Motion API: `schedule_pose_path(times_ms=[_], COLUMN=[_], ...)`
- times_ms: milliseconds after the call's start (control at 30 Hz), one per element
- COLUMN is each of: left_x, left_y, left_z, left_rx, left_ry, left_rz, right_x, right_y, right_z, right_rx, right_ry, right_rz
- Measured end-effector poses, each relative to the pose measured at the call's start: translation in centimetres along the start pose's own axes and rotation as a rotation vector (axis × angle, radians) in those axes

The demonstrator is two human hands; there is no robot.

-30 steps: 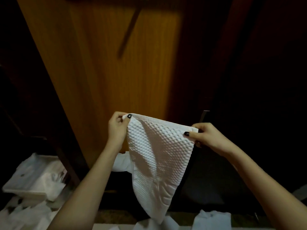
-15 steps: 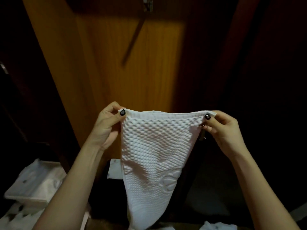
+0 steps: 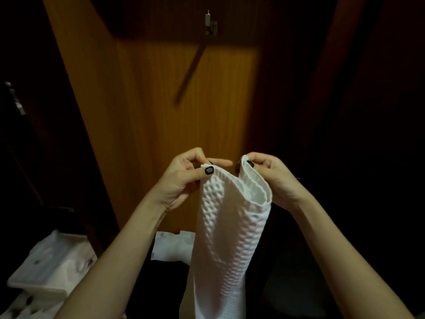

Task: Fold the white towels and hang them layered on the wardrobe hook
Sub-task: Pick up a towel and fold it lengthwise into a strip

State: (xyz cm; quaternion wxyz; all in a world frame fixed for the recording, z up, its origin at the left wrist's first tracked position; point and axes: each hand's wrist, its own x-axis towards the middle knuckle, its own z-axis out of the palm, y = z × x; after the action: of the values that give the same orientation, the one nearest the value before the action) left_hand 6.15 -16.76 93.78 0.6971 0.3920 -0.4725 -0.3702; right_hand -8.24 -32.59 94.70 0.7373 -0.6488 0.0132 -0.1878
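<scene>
**Closing the towel in half, corner to corner**

I am pinching the white waffle-weave towel (image 3: 225, 238) by its top hem. One corner is sitting between the thumb and forefinger of my left hand (image 3: 184, 178), and the other is in my right hand (image 3: 273, 178). Both sets of fingers (image 3: 218, 162) are grasping cloth; neither hand is released. The towel is hanging in the air at the centre of my view and trailing down towards six o'clock. Its hem is curving into an open loop between my hands.

I judge that I am folding it in half lengthwise. To do it well, I should be meeting the corners exactly, levelling the hem edges, and letting the hanging weight pull both halves flat before one hand takes both corners. This soft cloth looks likely to twist or slide, so I am gripping right at the corners.

The wardrobe hook (image 3: 210, 25) is sitting at twelve o'clock on the wooden door (image 3: 161, 111), well apart from the towel. More white towels (image 3: 53, 261) are lying at eight o'clock.

No brand, label or writing is showing legibly. My left thumbnail is carrying a pale pattern too small to make out.
</scene>
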Motion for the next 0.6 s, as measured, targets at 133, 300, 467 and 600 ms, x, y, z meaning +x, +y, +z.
schedule_pose_path(times_ms=[133, 300, 467, 600], left_x=[0.2, 0.4, 0.3, 0.2], left_y=[-0.6, -0.7, -1.2, -1.7], left_z=[0.7, 2.5, 2.7, 2.8], left_rx=[0.131, 0.123, 0.195, 0.195], left_ry=[0.042, -0.015, 0.039, 0.040], left_rz=[0.107, 0.142, 0.191, 0.183], right_x=[-0.2, -0.5, -1.5, -2.1], right_y=[0.5, 0.2, 0.0, -0.3], right_z=[0.6, 1.5, 1.5, 1.6], right_rx=[0.047, -0.026, 0.049, 0.068], right_ry=[-0.034, 0.000, -0.024, 0.016], right_rz=[-0.003, 0.012, 0.053, 0.034])
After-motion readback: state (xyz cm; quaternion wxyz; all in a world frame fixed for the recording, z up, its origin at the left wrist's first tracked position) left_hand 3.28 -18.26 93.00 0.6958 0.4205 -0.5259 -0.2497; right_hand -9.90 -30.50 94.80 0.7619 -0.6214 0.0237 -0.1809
